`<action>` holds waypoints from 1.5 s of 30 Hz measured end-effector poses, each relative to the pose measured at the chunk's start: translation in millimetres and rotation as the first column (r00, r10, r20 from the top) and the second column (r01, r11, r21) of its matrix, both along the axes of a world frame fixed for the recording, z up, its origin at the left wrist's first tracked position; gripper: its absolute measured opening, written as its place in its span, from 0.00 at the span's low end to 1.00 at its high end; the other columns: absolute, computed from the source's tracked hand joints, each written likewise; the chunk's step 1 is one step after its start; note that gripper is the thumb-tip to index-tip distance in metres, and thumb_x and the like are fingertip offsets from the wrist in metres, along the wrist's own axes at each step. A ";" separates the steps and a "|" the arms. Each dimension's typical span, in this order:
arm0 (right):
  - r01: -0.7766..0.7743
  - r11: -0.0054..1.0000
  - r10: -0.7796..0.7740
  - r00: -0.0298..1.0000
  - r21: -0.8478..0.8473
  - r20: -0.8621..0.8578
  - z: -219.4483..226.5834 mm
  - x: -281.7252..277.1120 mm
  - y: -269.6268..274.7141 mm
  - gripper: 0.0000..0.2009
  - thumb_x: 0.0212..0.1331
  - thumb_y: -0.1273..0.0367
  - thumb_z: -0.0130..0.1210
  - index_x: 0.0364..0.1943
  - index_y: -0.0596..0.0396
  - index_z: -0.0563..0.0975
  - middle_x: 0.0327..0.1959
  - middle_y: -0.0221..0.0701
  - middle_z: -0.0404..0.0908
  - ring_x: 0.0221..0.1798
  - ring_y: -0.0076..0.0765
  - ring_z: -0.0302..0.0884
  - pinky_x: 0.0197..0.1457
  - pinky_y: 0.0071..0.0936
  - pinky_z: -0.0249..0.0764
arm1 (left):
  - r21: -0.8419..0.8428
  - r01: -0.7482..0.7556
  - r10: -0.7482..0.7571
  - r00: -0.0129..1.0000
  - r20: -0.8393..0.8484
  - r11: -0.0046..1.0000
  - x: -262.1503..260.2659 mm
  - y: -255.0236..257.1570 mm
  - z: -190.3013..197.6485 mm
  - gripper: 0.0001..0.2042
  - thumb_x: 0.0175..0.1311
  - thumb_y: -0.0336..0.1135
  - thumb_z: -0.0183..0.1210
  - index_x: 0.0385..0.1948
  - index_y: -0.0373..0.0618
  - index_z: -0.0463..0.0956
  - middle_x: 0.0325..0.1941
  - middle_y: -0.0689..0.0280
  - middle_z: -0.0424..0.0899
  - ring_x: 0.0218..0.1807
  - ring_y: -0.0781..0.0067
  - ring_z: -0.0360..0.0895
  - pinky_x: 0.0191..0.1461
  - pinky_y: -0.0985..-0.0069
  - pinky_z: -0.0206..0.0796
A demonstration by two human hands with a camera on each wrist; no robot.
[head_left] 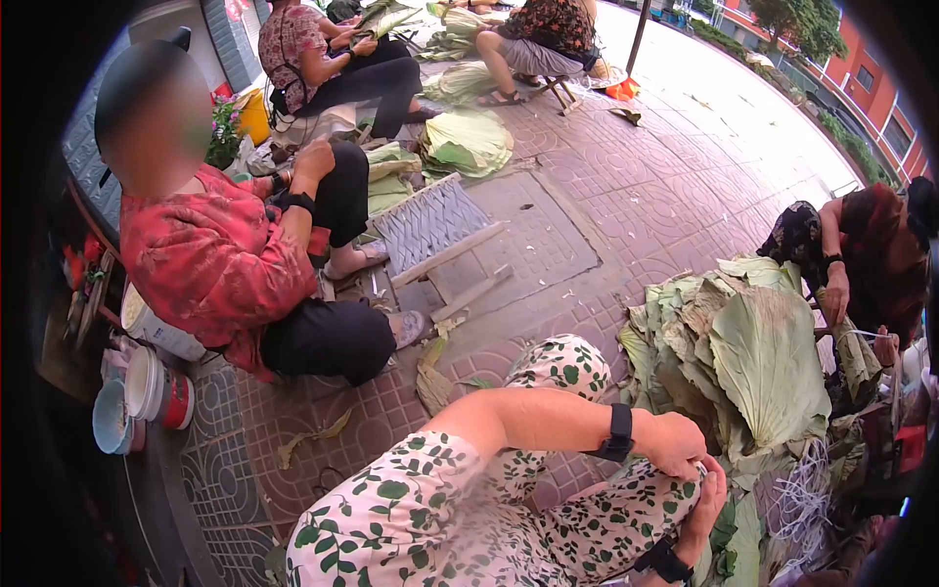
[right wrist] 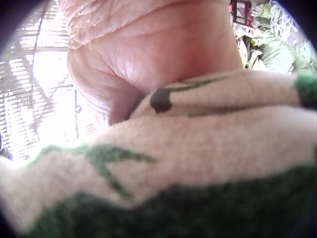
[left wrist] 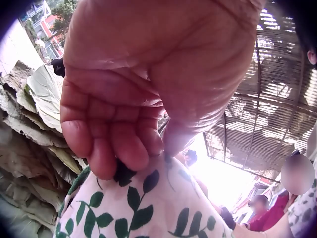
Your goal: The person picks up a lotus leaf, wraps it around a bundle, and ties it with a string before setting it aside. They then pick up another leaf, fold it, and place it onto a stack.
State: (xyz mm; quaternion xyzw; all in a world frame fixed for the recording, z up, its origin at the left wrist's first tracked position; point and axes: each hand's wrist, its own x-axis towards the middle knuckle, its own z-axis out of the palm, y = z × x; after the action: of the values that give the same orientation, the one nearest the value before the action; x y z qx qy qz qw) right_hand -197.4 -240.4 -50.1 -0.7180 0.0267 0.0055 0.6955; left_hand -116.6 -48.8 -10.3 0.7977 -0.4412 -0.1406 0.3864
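My left hand (head_left: 675, 445) is over my bent knee, in leaf-print trousers (head_left: 616, 519). In the left wrist view, the fingers (left wrist: 130, 146) of that hand are loosely curled above the printed cloth (left wrist: 141, 208), with nothing seen in the palm. My right hand (head_left: 706, 499) rests on the outer side of the same knee, close beside the left hand. In the right wrist view its palm (right wrist: 163, 49) lies against folded trouser cloth (right wrist: 208, 139), which hides the fingers. A pile of large dried leaves (head_left: 758, 352) lies just beyond my hands.
White plastic strips (head_left: 807, 494) lie to the right by the leaf pile. A person in a red shirt (head_left: 210, 264) sits at left near buckets (head_left: 161, 391). A low woven stool (head_left: 430, 225) stands ahead on the paving. Other people sit farther off with leaves.
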 end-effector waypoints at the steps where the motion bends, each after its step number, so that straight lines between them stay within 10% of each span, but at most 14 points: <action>1: 0.001 1.000 -0.001 1.000 -0.018 0.002 1.0 0.2 0.8 0.22 0.61 0.58 0.47 0.49 0.64 0.68 0.45 0.36 0.73 0.46 0.29 0.71 0.52 0.25 0.66 | -0.001 0.001 -0.001 1.000 -0.001 1.000 -0.1 0.8 0.8 0.13 0.47 0.44 0.52 0.16 0.44 0.77 0.19 0.58 0.78 0.27 0.56 0.76 0.32 0.64 0.67; 24: -0.016 0.998 0.016 1.000 0.056 -0.011 10.6 -16.5 -12.8 0.15 0.62 0.63 0.47 0.47 0.59 0.72 0.44 0.26 0.74 0.46 0.18 0.67 0.50 0.18 0.65 | 0.025 0.006 -0.001 0.977 -0.214 1.000 -10.0 -17.9 13.9 0.11 0.52 0.40 0.59 0.22 0.41 0.75 0.19 0.64 0.76 0.21 0.68 0.74 0.29 0.74 0.66; 31: 0.103 0.994 -0.105 0.993 0.026 0.054 5.4 -41.0 -22.0 0.17 0.61 0.61 0.48 0.48 0.59 0.71 0.43 0.26 0.74 0.45 0.18 0.68 0.50 0.18 0.65 | -0.180 -0.072 0.065 0.997 -0.045 0.981 -2.0 -39.3 -12.4 0.14 0.52 0.40 0.61 0.35 0.41 0.75 0.33 0.61 0.76 0.36 0.66 0.74 0.41 0.74 0.67; 38: 0.223 0.969 -0.188 0.946 0.106 -0.265 -64.8 -93.3 -53.9 0.18 0.58 0.66 0.52 0.49 0.61 0.70 0.44 0.29 0.75 0.43 0.22 0.72 0.45 0.21 0.70 | -0.019 0.043 -0.046 0.965 -0.259 0.999 8.3 -47.6 -19.8 0.18 0.60 0.44 0.50 0.38 0.36 0.75 0.33 0.62 0.79 0.35 0.73 0.73 0.43 0.79 0.64; 45: 0.445 0.834 -0.549 0.729 -0.326 -0.409 -132.0 -170.5 -77.8 0.20 0.52 0.68 0.54 0.49 0.62 0.69 0.40 0.35 0.76 0.33 0.26 0.77 0.31 0.23 0.72 | -0.002 0.011 -0.011 0.995 -0.103 1.000 5.8 -34.9 -12.9 0.16 0.61 0.43 0.49 0.37 0.37 0.75 0.30 0.55 0.80 0.34 0.63 0.76 0.41 0.74 0.65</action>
State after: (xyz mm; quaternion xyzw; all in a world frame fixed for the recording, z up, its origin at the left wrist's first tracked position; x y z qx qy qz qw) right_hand -367.9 -318.2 -182.1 -0.7267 0.3932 -0.0044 0.5633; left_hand -110.8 -83.7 -23.2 0.7865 -0.4253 -0.1835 0.4085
